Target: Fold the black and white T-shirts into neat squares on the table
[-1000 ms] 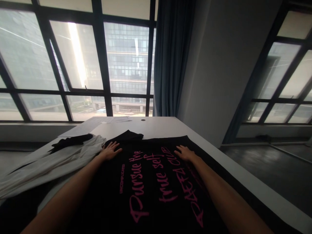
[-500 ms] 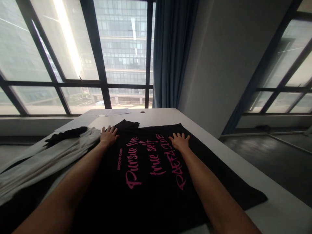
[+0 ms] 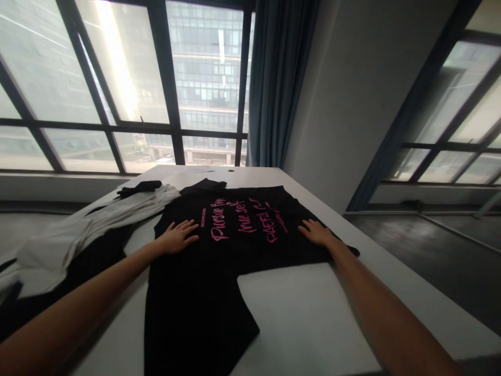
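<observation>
A black T-shirt with pink handwritten lettering lies spread across the white table. One part of it stretches toward me at the lower left, another reaches out to the right. My left hand rests palm down on the shirt, left of the print, fingers spread. On the other side of the lettering, my right hand lies flat on the black cloth, fingers apart. Neither hand grasps the fabric.
A heap of white and black clothing lies along the table's left side. Beyond the far edge are windows and a blue curtain. A pale pillar stands behind the table at right.
Both hands have come nearer to me, and the right one has also moved outward to the right. More of the shirt and bare table shows in front. The view has shifted slightly.
</observation>
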